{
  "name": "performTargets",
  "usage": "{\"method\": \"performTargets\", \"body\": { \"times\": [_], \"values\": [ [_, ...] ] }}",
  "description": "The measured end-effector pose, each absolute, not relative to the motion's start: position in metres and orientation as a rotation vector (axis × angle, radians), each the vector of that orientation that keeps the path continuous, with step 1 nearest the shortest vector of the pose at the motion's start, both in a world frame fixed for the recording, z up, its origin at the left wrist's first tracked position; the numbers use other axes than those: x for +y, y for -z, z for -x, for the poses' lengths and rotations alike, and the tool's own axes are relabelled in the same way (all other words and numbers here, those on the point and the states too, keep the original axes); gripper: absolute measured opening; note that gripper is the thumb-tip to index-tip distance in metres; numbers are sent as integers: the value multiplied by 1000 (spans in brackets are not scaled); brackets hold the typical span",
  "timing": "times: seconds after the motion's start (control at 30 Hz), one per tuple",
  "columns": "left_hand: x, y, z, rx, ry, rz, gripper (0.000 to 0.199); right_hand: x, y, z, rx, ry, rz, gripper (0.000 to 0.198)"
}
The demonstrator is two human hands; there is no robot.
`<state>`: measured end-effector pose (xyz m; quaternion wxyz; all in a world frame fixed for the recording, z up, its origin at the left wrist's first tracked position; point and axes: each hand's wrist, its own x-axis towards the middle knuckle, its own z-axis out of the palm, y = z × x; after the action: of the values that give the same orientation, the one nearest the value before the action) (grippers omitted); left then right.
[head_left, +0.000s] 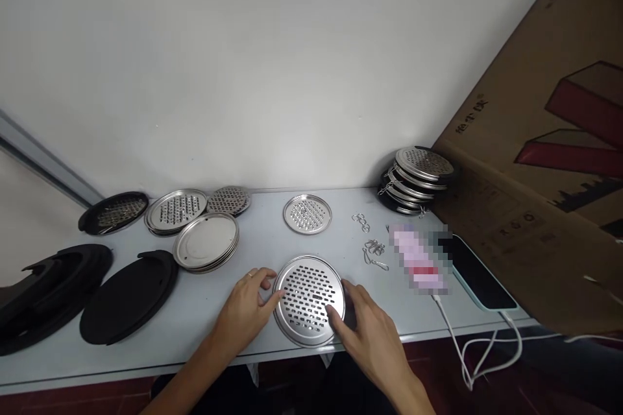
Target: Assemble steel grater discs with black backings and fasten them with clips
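A round metal grater disc (309,301) with rows of slots lies at the table's front edge between my two hands. My left hand (246,305) grips its left rim, with the thumb over the edge and the fingers curled beside it. On the other side, my right hand (372,334) holds the right rim, its thumb resting on the slotted face and its fingers around the edge. Behind it lies a smaller grater disc (307,214). Small wire clips (374,248) and metal rings (361,223) are scattered to the right.
At left are black round holders (129,298), a stack of plain metal discs (207,241) and several grater discs (178,209). A stack of assembled graters (418,178) stands at the back right, near a phone (481,275), white cables (470,363) and a cardboard box (511,207).
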<state>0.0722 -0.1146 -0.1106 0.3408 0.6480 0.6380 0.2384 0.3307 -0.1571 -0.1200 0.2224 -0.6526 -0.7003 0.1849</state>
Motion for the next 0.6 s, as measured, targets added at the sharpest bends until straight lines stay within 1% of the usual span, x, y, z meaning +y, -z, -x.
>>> {"method": "performTargets", "body": {
  "times": [0.13, 0.23, 0.37, 0.5, 0.6],
  "values": [
    [-112, 110, -80, 1672, -546, -1781, 37, -154, 122, -331, -1956, -474, 1840, 47],
    [-109, 112, -86, 1664, -560, -1799, 33, -151, 122, -334, -1932, -534, 1811, 40],
    [-105, 118, -90, 1657, -648, -1694, 33, -149, 122, -337, -1821, -604, 1801, 31],
    [-99, 122, -89, 1596, -728, -1569, 33, -150, 120, -331, -1645, -781, 1753, 29],
    [-97, 123, -85, 1528, -770, -1519, 36, -153, 121, -321, -1398, -1008, 1556, 37]
  ]
}}
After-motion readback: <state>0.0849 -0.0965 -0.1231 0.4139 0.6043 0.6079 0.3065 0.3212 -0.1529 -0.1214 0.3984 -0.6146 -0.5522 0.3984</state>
